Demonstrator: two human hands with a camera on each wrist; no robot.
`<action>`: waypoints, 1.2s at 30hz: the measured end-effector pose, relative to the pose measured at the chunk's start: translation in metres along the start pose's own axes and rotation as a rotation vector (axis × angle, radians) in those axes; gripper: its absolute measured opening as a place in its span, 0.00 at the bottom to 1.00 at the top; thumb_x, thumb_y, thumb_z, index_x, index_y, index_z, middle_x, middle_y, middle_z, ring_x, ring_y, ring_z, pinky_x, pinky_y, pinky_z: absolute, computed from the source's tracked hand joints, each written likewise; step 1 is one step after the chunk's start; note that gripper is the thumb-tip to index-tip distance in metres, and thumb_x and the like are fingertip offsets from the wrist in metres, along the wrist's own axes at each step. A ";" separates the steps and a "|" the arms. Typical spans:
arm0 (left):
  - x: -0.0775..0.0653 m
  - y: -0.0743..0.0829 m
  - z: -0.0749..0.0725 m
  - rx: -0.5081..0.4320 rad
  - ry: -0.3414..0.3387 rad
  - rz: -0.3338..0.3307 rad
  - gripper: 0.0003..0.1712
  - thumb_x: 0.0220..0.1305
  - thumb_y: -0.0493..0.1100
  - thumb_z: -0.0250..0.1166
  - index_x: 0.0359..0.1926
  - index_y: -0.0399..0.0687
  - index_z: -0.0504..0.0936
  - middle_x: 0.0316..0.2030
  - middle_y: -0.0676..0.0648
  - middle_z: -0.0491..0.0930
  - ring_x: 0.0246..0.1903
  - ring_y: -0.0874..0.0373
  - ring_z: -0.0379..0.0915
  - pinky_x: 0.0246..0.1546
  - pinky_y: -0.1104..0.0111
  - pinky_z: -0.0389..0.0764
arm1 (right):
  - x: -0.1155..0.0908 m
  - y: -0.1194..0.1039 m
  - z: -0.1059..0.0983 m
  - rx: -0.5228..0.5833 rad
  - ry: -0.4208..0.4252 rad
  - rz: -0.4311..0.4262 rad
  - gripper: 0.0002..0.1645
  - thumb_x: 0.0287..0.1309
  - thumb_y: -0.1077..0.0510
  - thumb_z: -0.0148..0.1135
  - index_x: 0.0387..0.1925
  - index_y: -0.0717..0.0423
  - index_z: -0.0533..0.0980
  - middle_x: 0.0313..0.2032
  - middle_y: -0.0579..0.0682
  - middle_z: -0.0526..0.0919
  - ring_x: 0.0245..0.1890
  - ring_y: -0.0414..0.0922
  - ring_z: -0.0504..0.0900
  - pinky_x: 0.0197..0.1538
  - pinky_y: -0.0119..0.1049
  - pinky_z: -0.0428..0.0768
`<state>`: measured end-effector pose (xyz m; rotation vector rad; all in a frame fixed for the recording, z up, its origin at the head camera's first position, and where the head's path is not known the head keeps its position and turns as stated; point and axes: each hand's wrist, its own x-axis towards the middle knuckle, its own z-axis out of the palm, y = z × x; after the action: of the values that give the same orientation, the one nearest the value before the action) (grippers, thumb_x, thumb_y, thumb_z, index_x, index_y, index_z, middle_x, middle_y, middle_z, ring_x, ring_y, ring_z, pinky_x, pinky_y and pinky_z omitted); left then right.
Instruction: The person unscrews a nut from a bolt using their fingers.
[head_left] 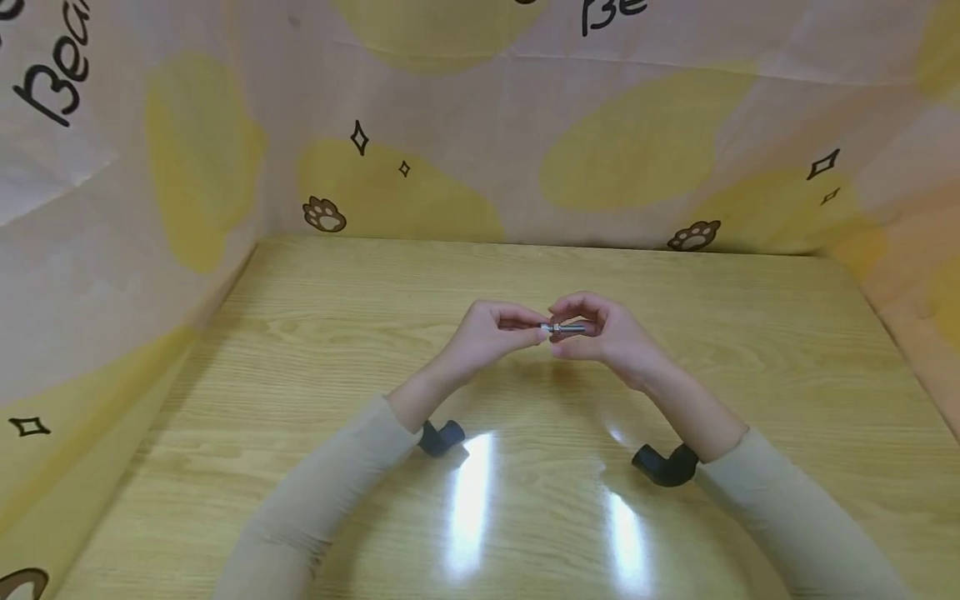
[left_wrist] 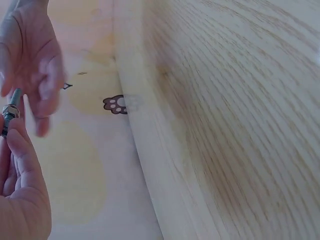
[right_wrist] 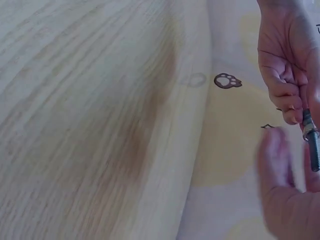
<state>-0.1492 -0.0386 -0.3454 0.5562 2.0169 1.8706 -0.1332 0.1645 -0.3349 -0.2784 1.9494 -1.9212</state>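
In the head view, my left hand (head_left: 487, 340) pinches one end of a metal bolt (head_left: 572, 328) between thumb and fingers. The threaded shank points right, toward the other palm. A shiny nut (left_wrist: 11, 111) sits part-way along the bolt, just beyond the left fingertips. My right hand (head_left: 611, 335) is curved loosely around the free end, thumb and fingers spread apart. Blurred in the right wrist view, the right fingers (right_wrist: 275, 155) stand off to the side of the shank. Both hands are held above the wooden table (head_left: 337, 333).
Patterned cloth walls (head_left: 450, 108) rise behind and at both sides of the table. A black curved piece (head_left: 666, 465) shows beside the right wrist, and a similar dark piece (head_left: 442, 437) beside the left. Bright reflections lie on the tabletop near the front.
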 end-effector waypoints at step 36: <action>-0.002 0.001 0.003 -0.108 0.033 -0.023 0.11 0.56 0.28 0.65 0.41 0.27 0.80 0.36 0.39 0.83 0.35 0.55 0.81 0.44 0.63 0.80 | 0.001 -0.001 0.007 0.214 0.004 0.021 0.03 0.62 0.66 0.55 0.37 0.58 0.75 0.34 0.50 0.81 0.30 0.43 0.83 0.38 0.33 0.82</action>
<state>-0.1459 -0.0374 -0.3443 0.4742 1.9196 1.9735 -0.1309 0.1577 -0.3339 -0.1929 1.7231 -2.0962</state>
